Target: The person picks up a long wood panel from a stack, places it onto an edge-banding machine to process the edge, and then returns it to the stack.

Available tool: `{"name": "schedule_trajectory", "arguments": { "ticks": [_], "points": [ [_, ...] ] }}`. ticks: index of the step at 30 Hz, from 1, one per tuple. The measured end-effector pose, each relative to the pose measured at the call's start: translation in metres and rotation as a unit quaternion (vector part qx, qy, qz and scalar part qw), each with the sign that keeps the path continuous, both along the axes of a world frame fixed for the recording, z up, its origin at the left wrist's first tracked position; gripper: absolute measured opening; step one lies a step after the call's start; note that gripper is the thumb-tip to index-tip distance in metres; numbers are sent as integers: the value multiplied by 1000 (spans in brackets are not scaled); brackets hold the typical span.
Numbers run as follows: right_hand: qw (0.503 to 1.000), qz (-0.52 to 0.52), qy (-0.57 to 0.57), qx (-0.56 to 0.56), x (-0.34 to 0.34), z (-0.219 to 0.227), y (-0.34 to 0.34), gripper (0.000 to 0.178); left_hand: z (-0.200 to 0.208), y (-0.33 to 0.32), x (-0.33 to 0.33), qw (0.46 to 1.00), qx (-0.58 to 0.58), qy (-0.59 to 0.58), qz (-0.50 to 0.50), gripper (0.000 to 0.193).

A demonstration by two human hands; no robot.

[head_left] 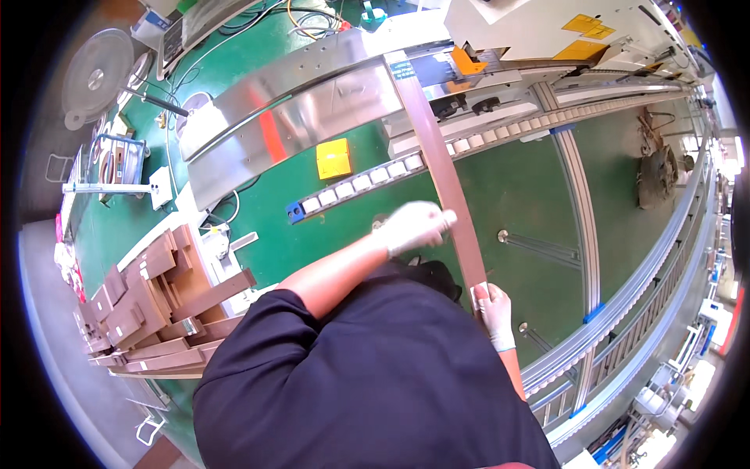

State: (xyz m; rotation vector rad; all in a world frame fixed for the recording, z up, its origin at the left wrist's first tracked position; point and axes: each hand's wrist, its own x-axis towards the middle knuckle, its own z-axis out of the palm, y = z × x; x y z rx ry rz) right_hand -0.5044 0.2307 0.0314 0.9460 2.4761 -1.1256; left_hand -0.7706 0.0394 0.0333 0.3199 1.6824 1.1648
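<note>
A long narrow brown board (444,170) slants from the metal machine bed down toward my body. At its near end my right hand (494,309), in a white glove, is closed around the board with the thumb on top. My left hand (418,227), also gloved in white, is beside the board's left edge, about midway along its near half. Its fingers look curled, with the tips at the edge, and whatever they may hold is hidden. The board's far end lies over the shiny metal bed (344,98) and bears a small dark label (401,69).
A roller track (361,184) runs beneath the board, with a yellow block (333,159) beside it. Stacked brown boards (148,293) are at the left. Metal conveyor rails (578,211) stand to the right over the green floor (516,184). A white machine (539,31) is ahead.
</note>
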Motion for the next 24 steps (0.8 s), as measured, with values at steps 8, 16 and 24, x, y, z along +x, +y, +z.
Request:
{"name": "schedule_trajectory", "arguments": {
  "ticks": [8, 16, 24],
  "points": [
    [998, 51, -44, 2, -25, -11, 30, 49, -35, -24, -162, 936, -34, 283, 207, 41],
    [999, 24, -14, -22, -81, -1, 26, 57, -32, 31, -176, 874, 146, -183, 425, 41],
    [999, -7, -28, -39, -84, -11, 67, 69, -34, 62, -186, 863, 150, -208, 435, 36]
  ]
}}
